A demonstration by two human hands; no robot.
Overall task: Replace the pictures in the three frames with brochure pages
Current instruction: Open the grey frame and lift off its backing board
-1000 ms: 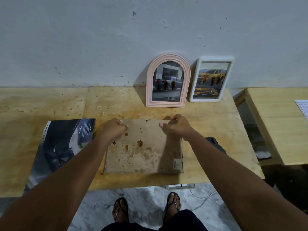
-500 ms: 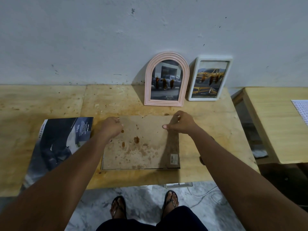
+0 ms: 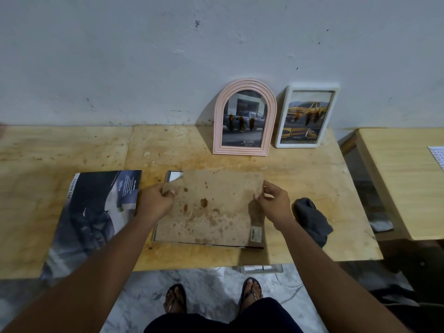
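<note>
One frame (image 3: 173, 176) of the three is not finished. It lies face down mid-tabletop (image 3: 300, 169), its stained board (image 3: 211, 210) on top and skewed, so the frame's far left corner shows bare. The left hand (image 3: 155, 203) pinches the board's left edge and the right hand (image 3: 275, 203) its right edge, with fingers (image 3: 256, 195) and thumbs clamped on the rim at both sides.

I cannot tell whether the board is coming off or being seated. Either way it seems wise to move both hands together and keep the board level. The near edge can rest as a hinge, so nothing beneath is dragged or creased. A one-sided pull would likely jam it in the frame.

The brochure (image 3: 96, 212) lies just left of the frame, within easy reach for the next page. A dark cloth (image 3: 312, 219) sits near the right hand. At the back, the pink frame (image 3: 245, 84) and white frame (image 3: 296, 145) lean on the wall, each already showing a car page.
</note>
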